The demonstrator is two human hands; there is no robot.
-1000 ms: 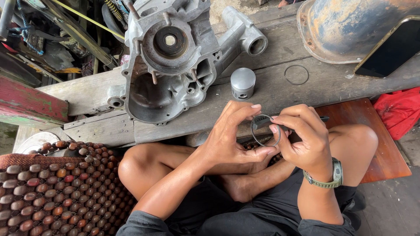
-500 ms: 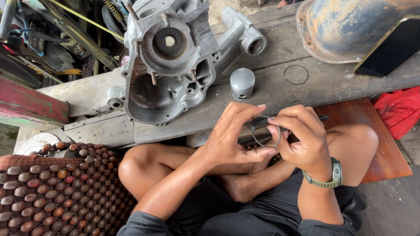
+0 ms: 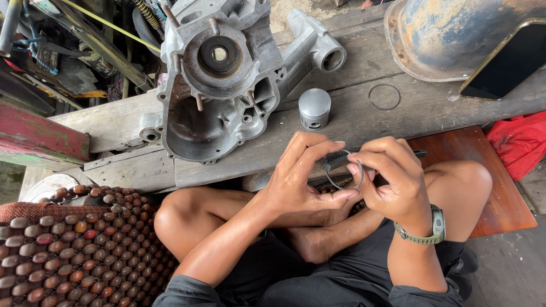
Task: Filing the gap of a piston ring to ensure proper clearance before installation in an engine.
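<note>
Matt cast-metal engine casing (image 3: 222, 85) on rough weathered wooden planks (image 3: 364, 119)

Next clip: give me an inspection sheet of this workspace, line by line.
Surface: weathered wooden planks.
Job's things: thin metal ring, pinched by both hands.
Clutter: grey engine casing; piston; second ring lying flat; rusty metal tub.
Grippers: left hand and right hand both closed on the ring.
Cables: rope and hoses, top left.
Surroundings: beaded mat; red cloth.

Weathered wooden planks (image 3: 369, 122), beaded seat mat (image 3: 62, 250), daylight.
</note>
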